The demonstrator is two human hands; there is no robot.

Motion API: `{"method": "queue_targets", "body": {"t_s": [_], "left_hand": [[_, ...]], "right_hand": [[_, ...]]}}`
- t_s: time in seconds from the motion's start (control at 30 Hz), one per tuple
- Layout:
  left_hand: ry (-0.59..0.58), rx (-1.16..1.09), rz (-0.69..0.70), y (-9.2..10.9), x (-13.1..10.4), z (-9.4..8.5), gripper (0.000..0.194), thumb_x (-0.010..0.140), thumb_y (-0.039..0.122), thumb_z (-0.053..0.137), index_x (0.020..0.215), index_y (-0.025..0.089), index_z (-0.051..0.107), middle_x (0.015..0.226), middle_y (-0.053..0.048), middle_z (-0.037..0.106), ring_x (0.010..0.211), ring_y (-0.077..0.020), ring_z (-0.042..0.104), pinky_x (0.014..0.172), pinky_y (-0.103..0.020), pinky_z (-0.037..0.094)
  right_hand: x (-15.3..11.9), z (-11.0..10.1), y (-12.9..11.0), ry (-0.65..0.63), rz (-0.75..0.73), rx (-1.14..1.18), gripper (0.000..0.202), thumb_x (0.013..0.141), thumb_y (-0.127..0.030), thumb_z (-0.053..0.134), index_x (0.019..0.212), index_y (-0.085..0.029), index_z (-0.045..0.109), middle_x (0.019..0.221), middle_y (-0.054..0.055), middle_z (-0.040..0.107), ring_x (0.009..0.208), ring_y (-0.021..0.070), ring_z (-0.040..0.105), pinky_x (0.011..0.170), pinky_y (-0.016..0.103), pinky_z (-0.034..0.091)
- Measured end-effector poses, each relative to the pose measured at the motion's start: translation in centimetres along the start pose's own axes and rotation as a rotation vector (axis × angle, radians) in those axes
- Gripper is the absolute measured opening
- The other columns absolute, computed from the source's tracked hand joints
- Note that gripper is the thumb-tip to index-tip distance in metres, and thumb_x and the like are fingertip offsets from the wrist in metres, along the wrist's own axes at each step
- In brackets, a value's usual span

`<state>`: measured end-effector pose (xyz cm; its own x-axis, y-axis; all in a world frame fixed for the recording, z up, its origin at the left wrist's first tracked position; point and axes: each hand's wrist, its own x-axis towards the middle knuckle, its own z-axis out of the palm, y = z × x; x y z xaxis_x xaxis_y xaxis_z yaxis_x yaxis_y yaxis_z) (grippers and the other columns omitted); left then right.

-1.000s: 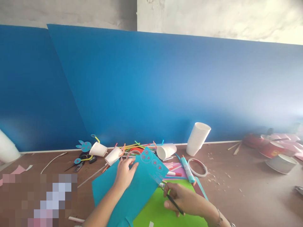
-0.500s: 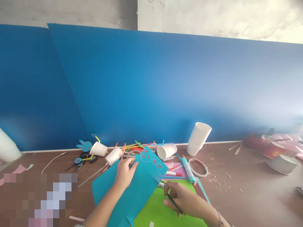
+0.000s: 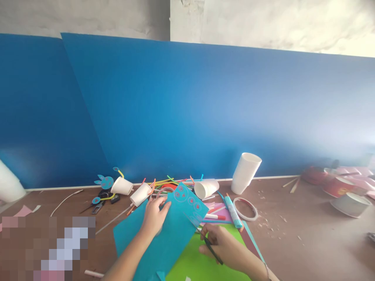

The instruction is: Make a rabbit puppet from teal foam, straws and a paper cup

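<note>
My left hand [image 3: 154, 216] is closed on a sheet of blue paper [image 3: 175, 234], thumb on top near its upper edge. Red and white drawings, a face with eyes and small ringed shapes, show on the sheet's far corner. In my right hand [image 3: 224, 244] is a pair of scissors [image 3: 213, 251] with dark handles. Their thin blades point up and left and meet the blue sheet's right edge, below the drawings. How wide the blades stand apart cannot be made out. Under the blue sheet lies green paper [image 3: 202, 259].
Behind my hands lie white paper cups [image 3: 122, 185], coloured straws and markers. A stack of cups [image 3: 246, 173], a tape roll [image 3: 245, 208] and a glue stick [image 3: 233, 212] are at right. Blue cutouts [image 3: 105, 182] lie at left. A blue panel [image 3: 187, 109] rises behind the table.
My right hand has shifted slightly left, bringing the scissors farther onto the blue paper's edge. The left hand stays nearly in place with the sheet.
</note>
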<state>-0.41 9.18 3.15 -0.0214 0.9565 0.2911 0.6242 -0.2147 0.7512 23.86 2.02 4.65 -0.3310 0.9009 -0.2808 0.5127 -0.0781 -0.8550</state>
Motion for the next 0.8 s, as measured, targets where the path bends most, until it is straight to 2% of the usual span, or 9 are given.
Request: {"method": "queue_targets", "body": {"t_s": [0.17,0.33,0.5,0.7,0.8], "left_hand": [[0.002,-0.019,-0.018,-0.2,0.1,-0.1,0.037,0.076,0.043,0.051,0.093,0.017,0.07,0.093,-0.011,0.073,0.088,-0.0275,0.065,0.084,-0.041,0.048],[-0.024,-0.041,-0.045,-0.1,0.2,-0.3,0.038,0.076,0.043,0.051,0.093,0.016,0.07,0.096,-0.012,0.073,0.089,-0.0278,0.066,0.083,-0.04,0.049],[-0.052,-0.054,-0.075,0.2,0.1,-0.4,0.037,0.075,0.041,0.052,0.093,0.014,0.07,0.096,-0.013,0.073,0.09,-0.0288,0.066,0.083,-0.041,0.05],[-0.074,-0.067,-0.1,0.6,0.0,-0.5,0.036,0.075,0.04,0.053,0.092,0.014,0.07,0.097,-0.013,0.072,0.092,-0.0287,0.067,0.083,-0.039,0.05],[-0.083,-0.079,-0.106,0.7,-0.1,-0.5,0.035,0.076,0.041,0.052,0.092,0.015,0.07,0.098,-0.013,0.073,0.092,-0.028,0.067,0.082,-0.038,0.051]], "right_hand": [[0.2,0.5,0.3,0.017,0.013,0.009,0.013,0.071,-0.021,0.06,0.081,-0.022,0.052,0.048,-0.01,0.043,0.035,0.0068,0.039,0.036,0.018,0.028],[0.4,1.0,0.4,0.052,0.021,0.034,0.016,0.071,-0.024,0.064,0.082,-0.023,0.053,0.051,-0.009,0.046,0.038,0.0077,0.043,0.039,0.019,0.028],[0.6,1.2,0.5,0.086,0.008,0.061,0.018,0.069,-0.023,0.068,0.083,-0.022,0.058,0.05,-0.009,0.045,0.039,0.0061,0.039,0.04,0.018,0.026],[1.1,1.6,1.1,0.013,-0.029,0.161,0.015,0.071,-0.027,0.066,0.082,-0.02,0.057,0.053,-0.008,0.045,0.041,0.0064,0.042,0.039,0.017,0.029],[1.4,1.6,1.1,0.024,-0.053,0.183,0.011,0.072,-0.023,0.062,0.08,-0.019,0.055,0.053,-0.009,0.043,0.039,0.005,0.037,0.038,0.017,0.029]]}}
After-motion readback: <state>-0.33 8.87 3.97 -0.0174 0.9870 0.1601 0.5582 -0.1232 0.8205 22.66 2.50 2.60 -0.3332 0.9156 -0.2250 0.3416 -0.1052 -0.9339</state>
